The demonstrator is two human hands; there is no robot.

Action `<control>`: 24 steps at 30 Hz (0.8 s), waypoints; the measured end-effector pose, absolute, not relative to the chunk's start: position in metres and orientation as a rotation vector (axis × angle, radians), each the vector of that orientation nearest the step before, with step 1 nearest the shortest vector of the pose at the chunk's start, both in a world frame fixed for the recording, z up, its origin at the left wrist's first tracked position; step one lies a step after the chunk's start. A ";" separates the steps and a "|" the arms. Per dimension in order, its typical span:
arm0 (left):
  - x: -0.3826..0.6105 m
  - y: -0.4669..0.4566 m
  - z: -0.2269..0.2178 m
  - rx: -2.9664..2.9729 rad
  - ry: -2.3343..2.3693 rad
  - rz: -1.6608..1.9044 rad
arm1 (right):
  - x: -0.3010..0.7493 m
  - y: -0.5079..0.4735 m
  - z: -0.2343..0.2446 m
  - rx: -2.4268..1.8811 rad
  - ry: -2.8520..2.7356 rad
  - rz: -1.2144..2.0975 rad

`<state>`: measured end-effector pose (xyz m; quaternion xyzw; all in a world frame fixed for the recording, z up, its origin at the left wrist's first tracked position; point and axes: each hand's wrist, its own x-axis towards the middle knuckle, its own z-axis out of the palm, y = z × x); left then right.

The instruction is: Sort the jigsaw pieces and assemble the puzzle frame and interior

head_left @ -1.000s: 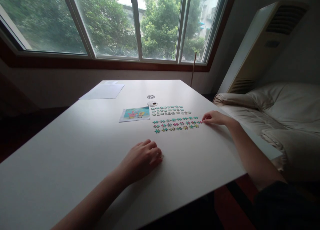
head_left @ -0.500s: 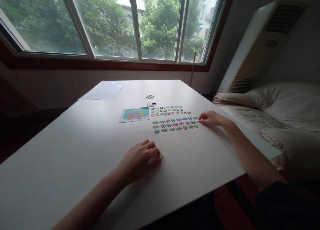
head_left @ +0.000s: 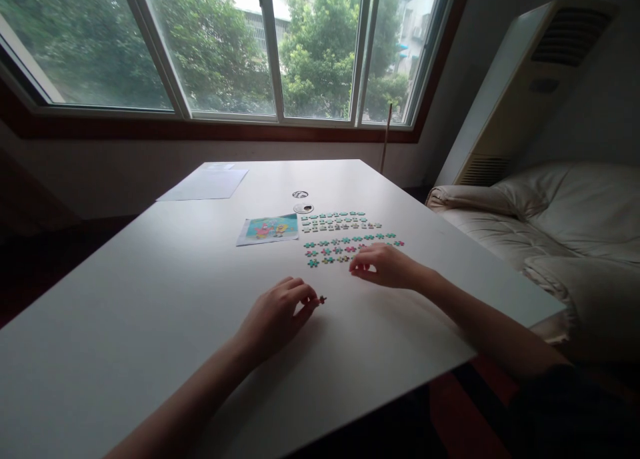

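Observation:
My left hand (head_left: 280, 312) is low over the table's near half, thumb and forefinger pinched on a small jigsaw puzzle piece (head_left: 323, 300). Up and to the right of it, my right hand (head_left: 385, 266) hovers by the lower rows of puzzle pieces (head_left: 327, 251), its fingers loosely curled and no piece visible in them. It hides part of the bottom row. The lower rows are green, pink and yellow. Behind them lie more rows of puzzle pieces (head_left: 334, 220), paler in part. To their left is a colourful picture sheet (head_left: 270, 229) with cartoon figures.
All this lies on a white table (head_left: 150, 299). A white sheet of paper (head_left: 205, 184) is at the far left, and two round inserts (head_left: 303, 208) sit in the tabletop behind the pieces. A pale leather sofa (head_left: 480, 212) stands to the right.
My right hand has left the right end of the rows and come left and nearer; a piece lies where its fingertips were. My left hand has turned its piece slightly upward.

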<state>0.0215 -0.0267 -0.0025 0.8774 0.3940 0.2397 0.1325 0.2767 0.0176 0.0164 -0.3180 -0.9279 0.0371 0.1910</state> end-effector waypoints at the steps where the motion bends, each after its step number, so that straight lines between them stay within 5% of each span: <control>1: 0.023 -0.026 -0.002 2.450 1.160 0.728 | 0.271 0.014 0.015 -0.864 -2.607 0.092; 8: 0.026 -0.022 0.002 1.857 1.040 0.787 | 0.248 -0.004 0.007 -0.816 -2.457 0.035; 24: 0.029 -0.023 -0.002 1.866 1.028 0.740 | 0.240 -0.012 0.002 -0.683 -2.402 0.019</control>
